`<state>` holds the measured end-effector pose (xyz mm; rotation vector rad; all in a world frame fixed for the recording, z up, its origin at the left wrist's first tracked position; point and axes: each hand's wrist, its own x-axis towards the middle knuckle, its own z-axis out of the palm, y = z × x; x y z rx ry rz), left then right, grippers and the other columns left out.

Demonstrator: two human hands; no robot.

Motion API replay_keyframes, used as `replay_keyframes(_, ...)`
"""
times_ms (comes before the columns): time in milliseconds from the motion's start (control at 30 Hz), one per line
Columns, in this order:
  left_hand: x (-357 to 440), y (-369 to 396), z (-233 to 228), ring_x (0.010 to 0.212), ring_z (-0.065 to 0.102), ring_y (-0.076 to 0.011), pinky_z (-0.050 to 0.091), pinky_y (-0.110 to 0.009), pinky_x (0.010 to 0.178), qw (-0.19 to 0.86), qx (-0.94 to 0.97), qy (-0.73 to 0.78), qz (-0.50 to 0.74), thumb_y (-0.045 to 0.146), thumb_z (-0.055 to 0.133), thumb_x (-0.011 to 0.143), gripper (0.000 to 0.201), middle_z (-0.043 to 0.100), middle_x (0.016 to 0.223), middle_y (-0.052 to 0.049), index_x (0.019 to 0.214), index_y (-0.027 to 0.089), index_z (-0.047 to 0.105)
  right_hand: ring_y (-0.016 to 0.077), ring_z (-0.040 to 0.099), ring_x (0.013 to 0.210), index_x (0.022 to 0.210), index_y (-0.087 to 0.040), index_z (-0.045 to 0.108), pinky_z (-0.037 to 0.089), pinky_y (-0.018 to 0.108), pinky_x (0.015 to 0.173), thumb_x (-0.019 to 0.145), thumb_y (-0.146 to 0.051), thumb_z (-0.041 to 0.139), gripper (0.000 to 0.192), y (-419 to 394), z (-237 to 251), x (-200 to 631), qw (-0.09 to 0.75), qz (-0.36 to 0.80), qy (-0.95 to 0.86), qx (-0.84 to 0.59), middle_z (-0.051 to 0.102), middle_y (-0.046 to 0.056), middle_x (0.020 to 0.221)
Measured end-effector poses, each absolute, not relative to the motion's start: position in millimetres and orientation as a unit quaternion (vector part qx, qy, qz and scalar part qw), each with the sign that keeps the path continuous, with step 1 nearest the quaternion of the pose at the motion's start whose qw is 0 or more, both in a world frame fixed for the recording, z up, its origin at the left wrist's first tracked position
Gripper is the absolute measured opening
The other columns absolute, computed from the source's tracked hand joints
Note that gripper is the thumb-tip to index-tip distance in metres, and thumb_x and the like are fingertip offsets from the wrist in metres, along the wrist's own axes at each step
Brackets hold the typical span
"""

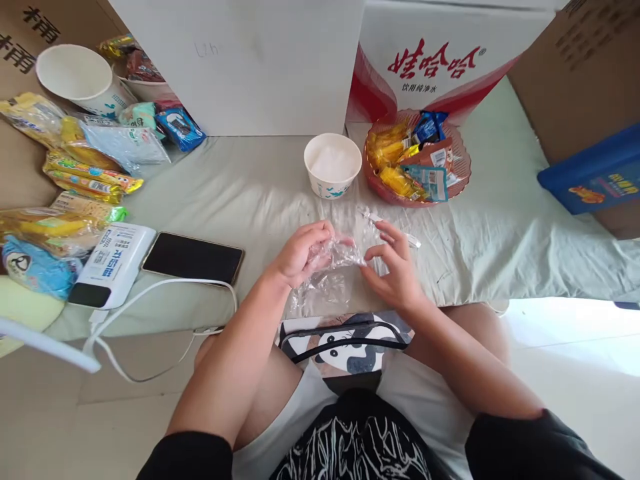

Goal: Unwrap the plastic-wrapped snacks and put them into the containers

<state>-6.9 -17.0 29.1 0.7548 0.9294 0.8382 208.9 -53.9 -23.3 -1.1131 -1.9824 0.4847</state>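
Hands meet over pale sheet at centre: left hand fisted round crumpled clear plastic bag, right hand pinching bag's other end between thumb and fingers. Bag hangs between both hands, just above lap. White paper bowl and red snack basket sit beyond hands. Black phone and white power bank lie left, snack packets piled further left

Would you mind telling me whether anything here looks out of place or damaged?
Nothing looks spilled or broken. The clear plastic bag between the left hand and right hand is crumpled, and snack packets lie in a loose heap at left instead of in the red basket.
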Motion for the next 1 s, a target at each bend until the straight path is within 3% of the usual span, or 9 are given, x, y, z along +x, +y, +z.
replay_keyframes(100, -13, -17, 25, 0.038, 0.02, -0.0017, 0.008, -0.025, 0.04, 0.743, 0.307, 0.434, 0.405, 0.042, 0.07, 0.069, 0.036, 0.079, 0.087, -0.006, 0.067, 0.022, 0.041, 0.0323, 0.059, 0.135, 0.115, -0.029, 0.057, 0.053, 0.061, 0.111, 0.089, -0.022, 0.067, 0.029, -50, -35, 215, 0.443, 0.203, -0.742, -0.461, 0.057, 0.012, 0.14)
replay_keyframes(300, -27, -14, 10, 0.036, 0.004, 0.0008, 0.003, -0.028, 0.036, 0.727, 0.256, 0.465, 0.436, 0.062, 0.071, 0.067, 0.051, 0.081, 0.099, -0.008, 0.074, 0.024, 0.039, 0.0335, 0.047, 0.153, 0.151, -0.032, 0.035, 0.051, 0.057, 0.117, 0.088, -0.055, 0.069, 0.075, -34, -37, 221, 0.45, 0.423, -0.676, -0.402, 0.042, 0.016, 0.165)
replay_keyframes(467, -10, -13, 6, 0.034, 0.001, 0.0022, -0.003, -0.026, 0.037, 0.723, 0.261, 0.49, 0.411, 0.062, 0.066, 0.071, 0.048, 0.081, 0.087, -0.008, 0.074, 0.024, 0.037, 0.0307, 0.063, 0.137, 0.152, -0.037, 0.034, 0.058, 0.053, 0.108, 0.081, -0.07, 0.076, 0.089, -26, -27, 221, 0.438, 0.567, -0.573, -0.397, 0.056, 0.013, 0.156)
replay_keyframes(567, 2, -16, 9, 0.029, 0.002, 0.002, -0.003, -0.024, 0.035, 0.759, 0.252, 0.477, 0.364, 0.061, 0.068, 0.068, 0.051, 0.077, 0.076, -0.006, 0.071, 0.024, 0.034, 0.0238, 0.075, 0.099, 0.141, -0.035, 0.047, 0.065, 0.041, 0.08, 0.076, -0.062, 0.085, 0.08, -26, -17, 221, 0.435, 0.615, -0.51, -0.416, 0.072, 0.009, 0.128)
replay_keyframes(667, 7, -17, 14, 0.025, 0.01, 0.0006, 0.002, -0.024, 0.033, 0.797, 0.25, 0.443, 0.325, 0.057, 0.072, 0.067, 0.052, 0.077, 0.078, -0.005, 0.069, 0.023, 0.033, 0.0123, 0.061, 0.062, 0.108, -0.026, 0.062, 0.051, 0.027, 0.055, 0.076, -0.054, 0.086, 0.048, -27, -7, 223, 0.417, 0.626, -0.484, -0.447, 0.069, -0.001, 0.084)
replay_keyframes(733, 5, -15, 16, 0.026, 0.021, -0.0015, 0.006, -0.024, 0.033, 0.779, 0.276, 0.436, 0.357, 0.053, 0.074, 0.071, 0.048, 0.078, 0.082, -0.004, 0.071, 0.023, 0.037, 0.0076, 0.05, 0.052, 0.087, -0.022, 0.06, 0.04, 0.022, 0.047, 0.081, -0.049, 0.082, 0.035, -28, -2, 225, 0.428, 0.605, -0.48, -0.47, 0.058, -0.005, 0.068)
replay_keyframes(867, -11, -5, 14, 0.038, 0.047, -0.0066, 0.02, -0.022, 0.035, 0.622, 0.312, 0.453, 0.557, 0.053, 0.083, 0.071, 0.046, 0.071, 0.074, 0.003, 0.079, 0.025, 0.047, 0.0047, 0.039, 0.041, 0.083, -0.024, 0.05, 0.028, 0.021, 0.039, 0.086, -0.045, 0.075, 0.033, -29, 3, 232, 0.489, 0.565, -0.442, -0.496, 0.054, -0.008, 0.063)
replay_keyframes(933, -22, -3, 11, 0.058, 0.065, -0.0107, 0.036, -0.019, 0.044, 0.589, 0.318, 0.452, 0.589, 0.05, 0.092, 0.062, 0.054, 0.074, 0.085, 0.002, 0.092, 0.027, 0.055, 0.0041, 0.036, 0.039, 0.086, -0.025, 0.047, 0.025, 0.021, 0.038, 0.087, -0.045, 0.074, 0.033, -28, 3, 234, 0.514, 0.551, -0.432, -0.495, 0.055, -0.009, 0.062)
replay_keyframes(1000, -30, -4, 7, 0.085, 0.075, -0.0173, 0.051, -0.021, 0.062, 0.612, 0.347, 0.462, 0.54, 0.043, 0.098, 0.054, 0.076, 0.076, 0.106, -0.002, 0.118, 0.031, 0.057, 0.0041, 0.035, 0.038, 0.089, -0.026, 0.046, 0.025, 0.02, 0.038, 0.089, -0.045, 0.073, 0.033, -26, 2, 235, 0.532, 0.532, -0.431, -0.497, 0.055, -0.01, 0.061)
